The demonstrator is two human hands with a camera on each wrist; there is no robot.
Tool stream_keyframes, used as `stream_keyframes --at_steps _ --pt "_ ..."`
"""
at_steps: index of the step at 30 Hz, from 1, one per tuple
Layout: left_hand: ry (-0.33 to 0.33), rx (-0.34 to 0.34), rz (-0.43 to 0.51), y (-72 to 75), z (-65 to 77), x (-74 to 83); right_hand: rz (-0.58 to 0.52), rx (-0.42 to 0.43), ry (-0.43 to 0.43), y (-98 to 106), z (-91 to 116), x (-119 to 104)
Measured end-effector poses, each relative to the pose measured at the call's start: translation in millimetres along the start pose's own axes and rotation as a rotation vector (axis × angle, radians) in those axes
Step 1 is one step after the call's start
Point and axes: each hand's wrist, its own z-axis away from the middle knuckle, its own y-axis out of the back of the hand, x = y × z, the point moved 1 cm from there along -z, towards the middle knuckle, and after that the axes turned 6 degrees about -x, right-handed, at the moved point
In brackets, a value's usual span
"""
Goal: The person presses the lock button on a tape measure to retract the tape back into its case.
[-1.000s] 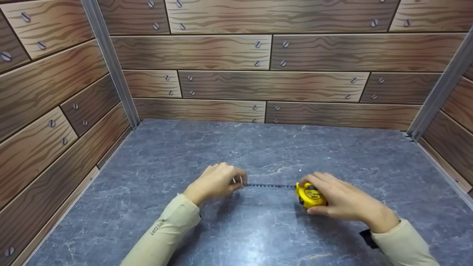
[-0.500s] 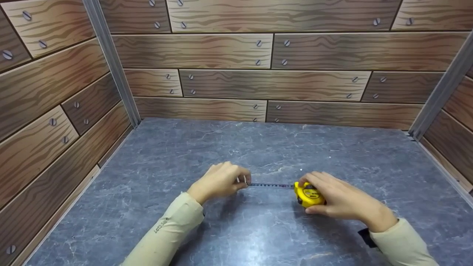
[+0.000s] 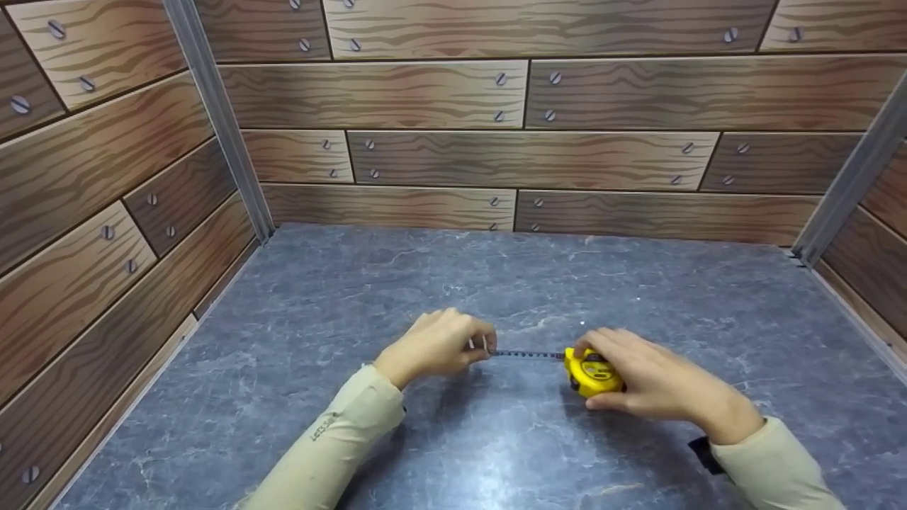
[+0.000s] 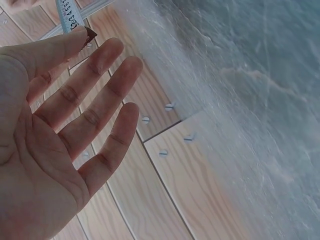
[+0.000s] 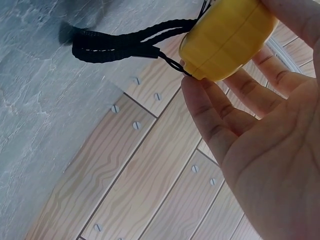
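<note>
My right hand (image 3: 648, 379) grips a yellow tape measure (image 3: 594, 372) between thumb and fingers, just right of centre in the head view. Its black wrist strap (image 5: 125, 44) dangles from the yellow case in the right wrist view. A short length of blade (image 3: 528, 353) runs leftward from the case. My left hand (image 3: 441, 345) pinches the end of that blade between thumb and index finger. In the left wrist view the numbered blade (image 4: 69, 14) shows beyond the thumb, with a dark end hook (image 4: 90, 35) at its tip; the other three fingers are spread away from it.
Both hands are over a grey marbled tabletop (image 3: 368, 283). Wood-patterned panels (image 3: 425, 95) enclose it at the back and on both sides, with metal corner posts (image 3: 223, 120) between them.
My left hand has moved right toward the tape measure, and the length of blade showing has become shorter. The right hand has stayed nearly in place. The head view has shifted slightly.
</note>
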Motion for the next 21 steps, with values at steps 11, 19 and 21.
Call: stream_keyframes --at_steps 11,19,21 --pt "-0.003 -0.030 -0.002 -3.0 -7.2 4.6 0.013 0.009 0.024 -2.3 -1.5 -1.3" --pt "-0.006 -0.036 -0.007 -4.4 -10.5 8.2 0.004 0.005 0.039 -2.5 -2.2 -2.8" --pt "-0.010 -0.041 -0.005 -4.8 -11.7 9.5 -0.003 -0.001 0.037 -2.4 -2.3 -2.9"
